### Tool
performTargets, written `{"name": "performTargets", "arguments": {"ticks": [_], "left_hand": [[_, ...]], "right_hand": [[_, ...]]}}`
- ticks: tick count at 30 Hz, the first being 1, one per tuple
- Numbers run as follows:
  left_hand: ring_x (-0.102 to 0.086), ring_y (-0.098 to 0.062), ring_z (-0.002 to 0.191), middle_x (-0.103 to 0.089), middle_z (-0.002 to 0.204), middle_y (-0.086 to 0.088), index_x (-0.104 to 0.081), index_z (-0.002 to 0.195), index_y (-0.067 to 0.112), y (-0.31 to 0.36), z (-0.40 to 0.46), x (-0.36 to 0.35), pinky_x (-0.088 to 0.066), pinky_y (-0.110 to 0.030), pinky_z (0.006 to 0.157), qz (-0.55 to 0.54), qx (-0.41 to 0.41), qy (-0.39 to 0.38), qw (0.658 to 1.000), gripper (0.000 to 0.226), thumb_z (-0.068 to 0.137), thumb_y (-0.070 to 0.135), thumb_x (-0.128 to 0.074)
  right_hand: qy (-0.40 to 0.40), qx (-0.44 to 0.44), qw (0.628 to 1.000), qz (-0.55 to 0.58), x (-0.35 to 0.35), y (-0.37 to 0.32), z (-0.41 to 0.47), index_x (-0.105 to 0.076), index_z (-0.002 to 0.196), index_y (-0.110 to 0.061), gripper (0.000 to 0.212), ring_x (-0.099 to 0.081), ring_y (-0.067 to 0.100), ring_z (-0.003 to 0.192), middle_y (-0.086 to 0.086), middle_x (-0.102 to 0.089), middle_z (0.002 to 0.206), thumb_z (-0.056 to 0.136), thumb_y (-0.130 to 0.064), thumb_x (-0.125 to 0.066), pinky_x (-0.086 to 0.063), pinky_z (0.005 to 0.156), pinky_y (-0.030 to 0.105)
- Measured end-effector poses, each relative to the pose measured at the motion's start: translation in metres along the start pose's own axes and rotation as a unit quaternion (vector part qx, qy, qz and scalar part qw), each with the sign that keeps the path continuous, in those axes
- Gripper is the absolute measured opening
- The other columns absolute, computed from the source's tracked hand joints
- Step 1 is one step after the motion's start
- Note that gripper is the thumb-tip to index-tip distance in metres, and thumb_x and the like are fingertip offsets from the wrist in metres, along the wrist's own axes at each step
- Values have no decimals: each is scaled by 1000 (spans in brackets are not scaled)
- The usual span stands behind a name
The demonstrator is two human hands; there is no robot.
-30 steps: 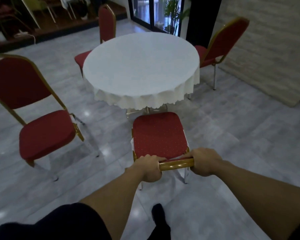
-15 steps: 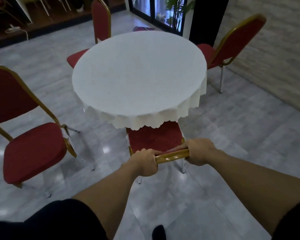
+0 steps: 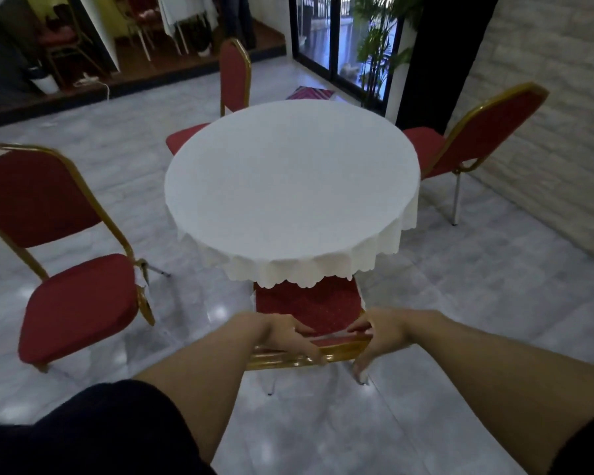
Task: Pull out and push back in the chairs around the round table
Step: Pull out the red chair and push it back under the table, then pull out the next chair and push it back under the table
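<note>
The round table (image 3: 288, 186) carries a white scalloped cloth. The near red chair (image 3: 309, 306) stands with its seat partly under the cloth; its gold top rail (image 3: 340, 351) runs just in front of me. My left hand (image 3: 288, 337) lies loosely over the left part of that rail, fingers stretched out. My right hand (image 3: 381, 334) is at the rail's right end, fingers spread apart and pointing down. Neither hand is clenched on the rail. Three more red chairs surround the table: one pulled out at the left (image 3: 79, 303), one at the far side (image 3: 234, 77), one at the right (image 3: 487, 132).
Grey glossy tile floor all around. A pale brick wall (image 3: 563, 132) runs along the right. Glass doors and a potted palm (image 3: 374, 46) are behind the table, with a small striped mat (image 3: 309, 94) on the floor. A raised dark area with furniture lies at the back left.
The near chair has slid forward under the table. Both hands, clenched on the top rail before, have loosened with fingers now spread.
</note>
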State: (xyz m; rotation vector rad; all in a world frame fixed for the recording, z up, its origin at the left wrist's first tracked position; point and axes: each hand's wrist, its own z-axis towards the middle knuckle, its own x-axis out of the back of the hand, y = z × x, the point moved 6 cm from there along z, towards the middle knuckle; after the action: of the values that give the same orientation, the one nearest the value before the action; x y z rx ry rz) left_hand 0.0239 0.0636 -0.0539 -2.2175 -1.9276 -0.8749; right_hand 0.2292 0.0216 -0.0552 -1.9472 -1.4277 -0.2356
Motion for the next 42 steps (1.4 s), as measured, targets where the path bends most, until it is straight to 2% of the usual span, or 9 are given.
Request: {"name": "performTargets", "arguments": {"ticks": [2, 4, 8, 15, 22, 27, 31, 36, 42], "left_hand": [[-47, -24, 144, -47, 161, 5, -44, 156, 43, 29, -1, 28, -35, -50, 120, -43, -13, 48, 998, 123, 48, 92, -75], [-49, -25, 143, -49, 160, 2, -45, 157, 40, 71, -7, 59, -37, -46, 119, -34, -38, 106, 993, 111, 60, 87, -74], [-42, -30, 148, -45, 163, -3, -40, 161, 34, 155, -10, 124, -33, -48, 120, 49, -49, 247, 967, 79, 92, 71, -55], [-35, -33, 153, -36, 170, -2, -34, 163, 31, 307, -1, 205, -27, -52, 124, 103, -86, 357, 924, 71, 102, 66, -34], [-37, -35, 151, -38, 168, -6, -34, 163, 29, 406, 39, 238, -32, -49, 119, 137, -96, 360, 918, 73, 101, 67, -33], [-38, -35, 151, -37, 169, -7, -33, 164, 29, 459, 83, 282, -32, -51, 120, 156, -117, 355, 914, 80, 97, 73, -31], [-41, -35, 148, -43, 165, -9, -34, 163, 25, 503, 101, 320, -34, -48, 118, 163, -129, 349, 914, 73, 103, 66, -33], [-51, -34, 139, -52, 156, -11, -44, 157, 26, 557, 126, 367, -41, -45, 107, 172, -161, 350, 907, 65, 105, 62, -33], [-62, -33, 122, -66, 137, -8, -53, 149, 33, 602, 170, 409, -49, -49, 105, 142, -172, 343, 912, 61, 101, 66, -35]], "right_hand": [[32, -15, 999, 2, 35, 17, -20, -56, 149, -26, 102, -61, 16, 123, -8, -63, 139, 63, -71, -89, -47, 105, 35], [101, -27, 994, 14, 78, 39, -42, -50, 154, -21, 101, -54, 24, 137, 2, -55, 154, 73, -71, -82, -43, 113, 38], [230, -42, 972, 31, 157, 85, -84, -54, 151, -16, 85, -56, 27, 135, 7, -57, 153, 87, -71, -67, -46, 109, 38], [339, -70, 938, 10, 258, 153, -158, -54, 152, -14, 81, -51, 34, 141, 11, -52, 158, 98, -74, -42, -44, 113, 46], [373, -86, 924, 5, 319, 235, -179, -59, 148, -27, 76, -51, 34, 139, 10, -56, 154, 96, -78, -37, -43, 111, 48], [374, -126, 919, 7, 375, 298, -168, -46, 158, -20, 100, -45, 33, 146, 10, -46, 162, 87, -90, -31, -40, 114, 46], [381, -134, 914, 36, 423, 335, -165, -42, 159, -20, 95, -41, 31, 149, 8, -42, 165, 91, -86, -36, -36, 115, 44], [400, -142, 904, 61, 481, 379, -165, -46, 157, -33, 116, -45, 29, 147, 2, -47, 163, 65, -103, -29, -39, 116, 48], [406, -138, 901, 60, 539, 434, -156, -42, 159, -30, 110, -45, 29, 147, 4, -47, 162, 75, -99, -31, -39, 116, 46]]}}
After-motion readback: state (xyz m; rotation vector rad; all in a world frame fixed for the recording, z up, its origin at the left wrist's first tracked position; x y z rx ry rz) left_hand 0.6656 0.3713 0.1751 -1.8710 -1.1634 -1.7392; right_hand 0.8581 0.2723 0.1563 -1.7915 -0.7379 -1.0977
